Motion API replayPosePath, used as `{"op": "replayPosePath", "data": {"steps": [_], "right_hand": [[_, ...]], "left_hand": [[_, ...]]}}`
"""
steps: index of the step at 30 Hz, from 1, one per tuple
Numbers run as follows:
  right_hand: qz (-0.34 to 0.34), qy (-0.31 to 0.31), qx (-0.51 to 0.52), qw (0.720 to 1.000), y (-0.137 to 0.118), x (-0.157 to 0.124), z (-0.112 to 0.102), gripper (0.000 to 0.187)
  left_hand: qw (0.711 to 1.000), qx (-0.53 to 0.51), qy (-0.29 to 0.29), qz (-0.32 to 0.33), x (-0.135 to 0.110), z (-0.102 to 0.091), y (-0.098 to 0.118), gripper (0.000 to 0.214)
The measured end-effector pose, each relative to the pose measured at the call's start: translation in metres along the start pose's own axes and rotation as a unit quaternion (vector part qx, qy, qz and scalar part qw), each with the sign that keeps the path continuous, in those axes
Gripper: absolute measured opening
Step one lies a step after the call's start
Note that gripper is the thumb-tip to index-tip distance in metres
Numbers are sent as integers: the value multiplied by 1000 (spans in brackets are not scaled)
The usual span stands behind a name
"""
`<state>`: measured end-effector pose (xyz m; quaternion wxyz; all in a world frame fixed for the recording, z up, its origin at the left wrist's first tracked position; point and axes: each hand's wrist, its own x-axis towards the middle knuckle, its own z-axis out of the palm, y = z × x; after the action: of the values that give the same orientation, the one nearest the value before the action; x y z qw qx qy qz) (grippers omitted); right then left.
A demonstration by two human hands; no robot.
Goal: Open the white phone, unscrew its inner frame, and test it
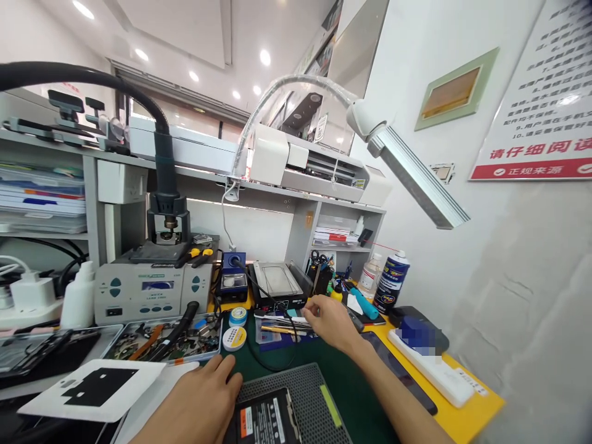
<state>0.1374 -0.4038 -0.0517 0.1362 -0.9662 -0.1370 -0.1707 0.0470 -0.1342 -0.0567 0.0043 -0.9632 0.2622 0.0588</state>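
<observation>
My right hand reaches over a row of thin tools, with thumb and fingers bent together by their ends. What it pinches, if anything, is too small to make out. Tweezers-like metal tools lie there on a blue holder. My left hand rests palm down, fingers loosely bent and a little apart, at the left edge of a grey perforated pad. On this pad lies a black battery-like block with an orange and white label, cut off by the lower picture edge.
To the left, a tray of small parts stands before a hot-air station. Two small round tins sit mid-bench. A dark phone-like slab, a white power strip and a spray can are at right. A lamp hangs above.
</observation>
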Motion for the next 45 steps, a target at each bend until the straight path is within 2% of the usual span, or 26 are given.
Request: {"op": "replayPosePath", "data": {"steps": [6, 14, 19, 23, 26, 28, 31, 35, 39, 45], "right_hand": [[68, 80, 19, 994, 13, 7, -4, 23], [118, 128, 30, 984, 16, 7, -11, 24], [163, 149, 8, 975, 18, 16, -33, 27], [175, 109, -18, 978, 16, 49, -68, 29], [178, 37, -31, 983, 8, 83, -91, 29], [190, -15, -42, 981, 0, 103, -98, 30], [222, -71, -74, 970, -13, 125, -93, 31], [258, -97, -121, 954, -21, 139, -74, 34], [266, -94, -152, 947, -22, 141, -60, 36], [268, -53, -174, 946, -22, 140, -49, 36]], "left_hand": [[1000, 9, 16, 8, -2, 1, 0, 41], [1000, 5, 23, 14, -5, -2, -1, 40], [1000, -1, 6, 9, -7, -7, 1, 40], [1000, -1, 13, 10, -9, -6, 1, 39], [1000, 3, 21, 16, -10, -6, 1, 38], [999, 7, 31, 18, -10, -7, 1, 38], [999, 9, 38, 18, -11, -7, 1, 37], [998, 11, 61, 27, -11, -3, 1, 35], [996, 15, 76, 36, -10, 2, -2, 33], [995, 12, 91, 45, -12, 3, -5, 32]]}}
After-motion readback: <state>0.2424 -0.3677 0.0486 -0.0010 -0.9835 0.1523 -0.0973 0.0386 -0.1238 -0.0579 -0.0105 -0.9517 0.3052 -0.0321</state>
